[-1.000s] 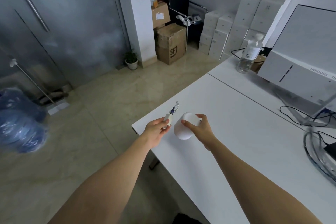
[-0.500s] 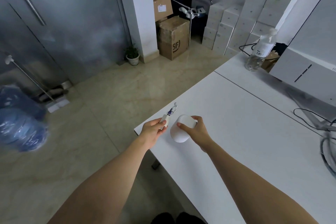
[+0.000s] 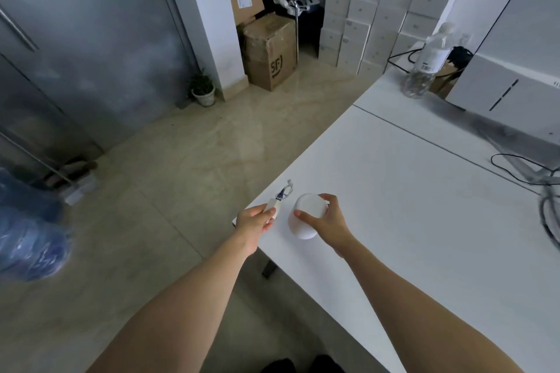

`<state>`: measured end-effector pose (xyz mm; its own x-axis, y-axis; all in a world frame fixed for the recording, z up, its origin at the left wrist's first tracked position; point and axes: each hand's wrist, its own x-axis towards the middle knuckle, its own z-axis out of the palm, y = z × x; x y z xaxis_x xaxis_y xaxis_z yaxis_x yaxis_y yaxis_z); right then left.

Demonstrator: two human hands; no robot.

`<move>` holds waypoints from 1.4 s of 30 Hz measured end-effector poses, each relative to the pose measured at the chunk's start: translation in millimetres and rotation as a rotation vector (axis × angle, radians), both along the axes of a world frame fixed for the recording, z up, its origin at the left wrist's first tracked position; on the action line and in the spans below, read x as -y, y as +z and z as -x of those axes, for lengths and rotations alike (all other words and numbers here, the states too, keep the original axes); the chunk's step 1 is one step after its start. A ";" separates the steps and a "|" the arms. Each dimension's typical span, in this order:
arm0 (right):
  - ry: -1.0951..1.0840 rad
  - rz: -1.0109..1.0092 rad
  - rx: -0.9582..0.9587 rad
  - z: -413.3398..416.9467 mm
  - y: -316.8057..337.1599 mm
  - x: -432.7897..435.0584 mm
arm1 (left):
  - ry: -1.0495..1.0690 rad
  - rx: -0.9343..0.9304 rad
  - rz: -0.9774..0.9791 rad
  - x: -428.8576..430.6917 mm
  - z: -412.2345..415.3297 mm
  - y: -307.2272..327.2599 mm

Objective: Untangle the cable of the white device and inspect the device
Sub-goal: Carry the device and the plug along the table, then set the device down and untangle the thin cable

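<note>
At the desk's (image 3: 394,206) near-left corner, you are clamping the white device (image 3: 306,215) in your right hand (image 3: 328,221) while your left hand (image 3: 253,221) is pinching its bundled cable (image 3: 280,198), which is pointing away, just left of the device.

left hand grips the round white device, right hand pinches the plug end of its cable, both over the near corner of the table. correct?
Hands are swapped. In the head view the right hand grips the round white device, and the left hand pinches the plug end of its cable. Both are over the near corner of the table.
</note>
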<state>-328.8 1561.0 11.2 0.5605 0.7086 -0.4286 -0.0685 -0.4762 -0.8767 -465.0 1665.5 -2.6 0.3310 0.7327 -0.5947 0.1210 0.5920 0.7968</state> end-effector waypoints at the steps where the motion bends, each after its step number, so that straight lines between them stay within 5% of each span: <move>1: 0.003 0.000 0.008 1.6 -1.7 0.1 | -0.003 -0.001 -0.001 -0.3 1.5 -1.7; 29: 0.021 -0.019 0.099 11.0 -36.5 -17.1 | 0.086 0.122 0.130 -4.8 -1.8 -10.0; 42: -0.102 -0.031 0.207 -2.3 2.3 -20.6 | 0.031 0.234 0.080 3.0 -5.4 9.3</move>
<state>-326.5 1581.5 13.5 0.7033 0.6551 -0.2761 0.0679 -0.4485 -0.8912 -459.7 1662.5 6.7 0.4448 0.6981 -0.5610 -0.0808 0.6552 0.7512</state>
